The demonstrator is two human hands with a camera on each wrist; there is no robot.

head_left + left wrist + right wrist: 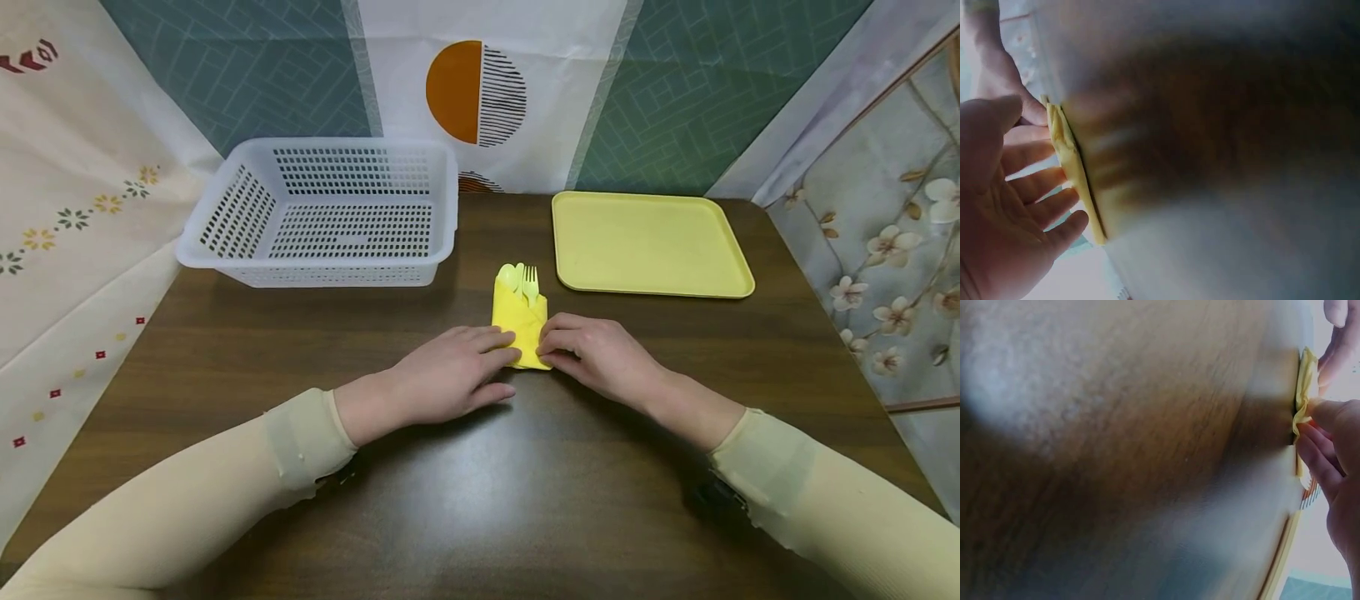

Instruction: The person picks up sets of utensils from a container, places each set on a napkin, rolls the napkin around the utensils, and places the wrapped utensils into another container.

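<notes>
A yellow napkin (521, 327) lies folded into a pouch on the table. A pale green fork (531, 283) and spoon (509, 276) stick out of its far end, with a third utensil, partly hidden, between them. My left hand (450, 375) rests its outstretched fingers on the napkin's left side, the thumb held apart near the tabletop. At the right edge, my right hand (603, 354) pinches the napkin between thumb and fingers. The right wrist view shows the creased napkin edge (1305, 378) at that thumb.
A white perforated plastic basket (337, 277) stands at the back left. On the back right lies a yellow tray (648, 242). Both sit on the dark wooden table (480, 500), which has patterned cloths (300, 67) hanging behind and beside it.
</notes>
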